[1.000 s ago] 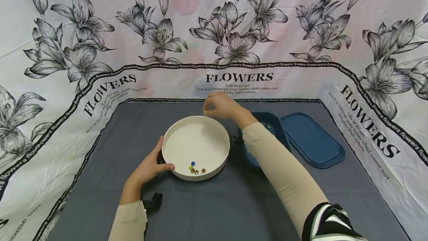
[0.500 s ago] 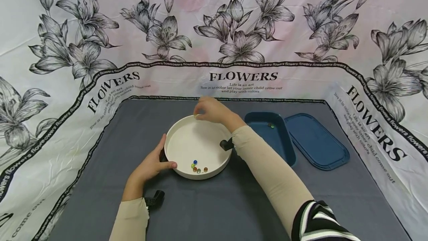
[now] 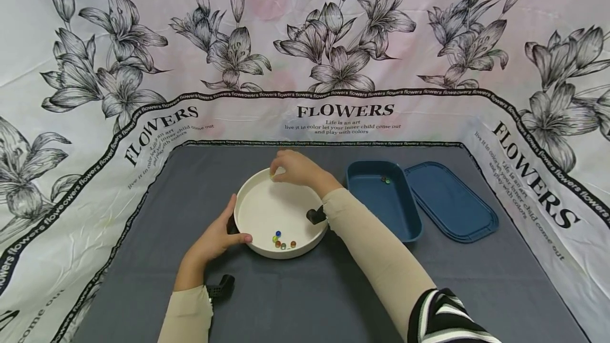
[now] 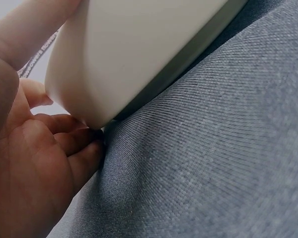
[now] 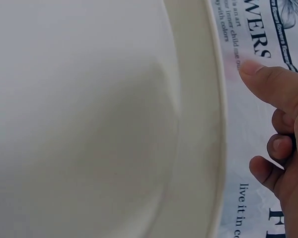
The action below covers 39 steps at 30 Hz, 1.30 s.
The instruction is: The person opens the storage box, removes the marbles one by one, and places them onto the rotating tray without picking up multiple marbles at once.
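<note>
A round cream tray with a low rim stands on the grey cloth. Several glass marbles, blue, yellow, clear and reddish, lie inside it near the front. My left hand grips the tray's left side, thumb over the rim; in the left wrist view its fingers reach under the wall. Above the tray's far rim is my right hand, thumb and forefinger pinched together on what seems a small marble, hidden by the fingers now. In the right wrist view the thumb is beside the rim, other fingers curled.
To the right of the tray stands a deep blue box with a few marbles near its far end. Its flat blue lid lies right beside it. Behind hangs or lies a white floral cloth with lettering.
My right hand has moved left and slightly nearer, over the tray's far rim, uncovering the blue box. A tiny glint showed at its fingertips earlier. The left hand keeps its grip on the tray.
</note>
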Each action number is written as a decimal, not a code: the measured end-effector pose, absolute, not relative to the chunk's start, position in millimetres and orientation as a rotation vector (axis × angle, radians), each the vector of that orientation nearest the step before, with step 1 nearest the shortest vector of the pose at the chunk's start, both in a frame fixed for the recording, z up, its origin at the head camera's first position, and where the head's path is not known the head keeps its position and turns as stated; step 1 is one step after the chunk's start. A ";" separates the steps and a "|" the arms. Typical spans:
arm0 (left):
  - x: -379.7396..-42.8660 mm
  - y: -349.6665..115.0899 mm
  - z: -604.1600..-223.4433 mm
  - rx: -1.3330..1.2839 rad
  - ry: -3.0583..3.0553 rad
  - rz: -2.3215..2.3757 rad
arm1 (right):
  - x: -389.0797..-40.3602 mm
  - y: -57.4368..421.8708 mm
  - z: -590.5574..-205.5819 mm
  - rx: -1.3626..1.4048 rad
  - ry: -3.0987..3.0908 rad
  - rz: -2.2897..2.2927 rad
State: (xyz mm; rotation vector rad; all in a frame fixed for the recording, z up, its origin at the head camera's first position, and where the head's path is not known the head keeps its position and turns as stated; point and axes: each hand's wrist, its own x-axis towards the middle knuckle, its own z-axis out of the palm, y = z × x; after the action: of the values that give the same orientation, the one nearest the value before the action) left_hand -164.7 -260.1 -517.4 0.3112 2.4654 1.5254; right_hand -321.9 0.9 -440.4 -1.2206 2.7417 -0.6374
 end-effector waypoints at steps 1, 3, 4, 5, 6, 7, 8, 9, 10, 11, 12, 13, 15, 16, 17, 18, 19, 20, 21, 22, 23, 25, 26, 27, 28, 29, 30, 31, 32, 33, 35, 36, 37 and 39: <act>-164.7 -259.8 -517.4 0.311 2.466 1.526 | -320.5 0.7 -441.8 -1.211 2.740 -0.634; -164.7 -259.1 -517.3 0.312 2.465 1.525 | -318.4 0.3 -445.5 -1.187 2.740 -0.624; -164.6 -258.8 -517.2 0.312 2.467 1.520 | -317.6 0.0 -447.6 -1.175 2.741 -0.620; -164.7 -258.5 -517.2 0.312 2.466 1.519 | -317.0 -0.1 -449.6 -1.166 2.743 -0.616; -164.8 -258.2 -517.3 0.315 2.465 1.520 | -316.7 -0.2 -451.9 -1.161 2.746 -0.611; -165.0 -258.0 -517.4 0.317 2.465 1.520 | -316.4 -0.4 -454.0 -1.157 2.748 -0.609; -165.2 -257.8 -517.5 0.319 2.462 1.522 | -316.3 -0.5 -456.2 -1.152 2.750 -0.607; -165.4 -257.6 -517.7 0.321 2.460 1.525 | -316.4 -0.6 -458.3 -1.152 2.752 -0.604; -165.5 -257.4 -517.8 0.324 2.455 1.529 | -316.4 -0.7 -459.9 -1.155 2.753 -0.606; -165.8 -257.1 -517.8 0.325 2.448 1.535 | -316.4 -0.7 -461.5 -1.161 2.753 -0.603; -165.9 -256.9 -517.7 0.327 2.446 1.535 | -316.6 -0.8 -463.0 -1.165 2.754 -0.600; -166.1 -256.7 -517.6 0.326 2.443 1.536 | -316.8 -0.7 -464.4 -1.169 2.754 -0.596; -166.7 -256.3 -517.1 0.326 2.444 1.532 | -317.4 -0.6 -466.7 -1.175 2.754 -0.588; -167.1 -256.2 -516.6 0.329 2.444 1.530 | -317.7 -0.5 -467.4 -1.177 2.751 -0.590; -167.6 -256.0 -516.0 0.328 2.444 1.531 | -317.9 -0.2 -467.6 -1.178 2.752 -0.590; -168.2 -255.9 -515.3 0.330 2.448 1.529 | -318.1 0.1 -467.4 -1.177 2.750 -0.598; -168.7 -255.8 -514.4 0.337 2.449 1.529 | -318.1 0.7 -466.4 -1.177 2.745 -0.606; -169.2 -256.0 -513.6 0.347 2.451 1.528 | -318.0 1.2 -465.2 -1.177 2.743 -0.612; -169.6 -256.2 -512.7 0.350 2.452 1.527 | -317.9 1.9 -463.4 -1.183 2.743 -0.616; -169.7 -256.6 -511.8 0.349 2.452 1.525 | -317.5 2.7 -461.0 -1.189 2.742 -0.624; -169.7 -256.9 -511.1 0.351 2.455 1.519 | -317.2 3.7 -458.6 -1.194 2.742 -0.630; -168.6 -257.7 -510.1 0.347 2.463 1.509 | -315.5 6.5 -451.2 -1.202 2.740 -0.644; -168.1 -257.9 -509.7 0.338 2.466 1.506 | -314.9 8.4 -447.3 -1.211 2.748 -0.641; -167.7 -258.1 -509.5 0.327 2.466 1.505 | -314.6 10.6 -443.5 -1.223 2.757 -0.644; -167.2 -258.2 -509.6 0.322 2.465 1.508 | -314.3 13.4 -439.2 -1.229 2.766 -0.646; -167.0 -258.3 -510.0 0.320 2.466 1.510 | -314.0 16.5 -434.9 -1.236 2.778 -0.644; -166.7 -258.4 -510.3 0.313 2.466 1.511 | -313.4 20.3 -430.2 -1.243 2.795 -0.638; -166.8 -258.5 -510.8 0.312 2.467 1.513 | -313.6 24.6 -426.9 -1.251 2.815 -0.630; -166.8 -258.7 -511.4 0.310 2.467 1.514 | -313.8 29.4 -423.9 -1.259 2.833 -0.625; -166.6 -259.0 -512.2 0.309 2.466 1.515 | -313.5 34.4 -420.9 -1.262 2.849 -0.622; -166.0 -259.3 -513.5 0.308 2.472 1.513 | -312.7 46.0 -415.4 -1.260 2.880 -0.616; -165.7 -259.3 -514.0 0.309 2.474 1.515 | -312.2 52.5 -413.1 -1.260 2.895 -0.614; -165.2 -259.5 -514.6 0.311 2.475 1.517 | -312.1 59.3 -411.3 -1.255 2.910 -0.613; -164.3 -259.7 -515.5 0.311 2.473 1.521 | -312.3 73.5 -408.4 -1.239 2.947 -0.602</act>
State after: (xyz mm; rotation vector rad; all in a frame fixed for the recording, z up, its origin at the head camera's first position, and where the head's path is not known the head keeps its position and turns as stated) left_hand -164.3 -259.7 -515.5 0.3112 2.4729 1.5212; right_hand -312.3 73.5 -408.4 -1.2393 2.9472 -0.6022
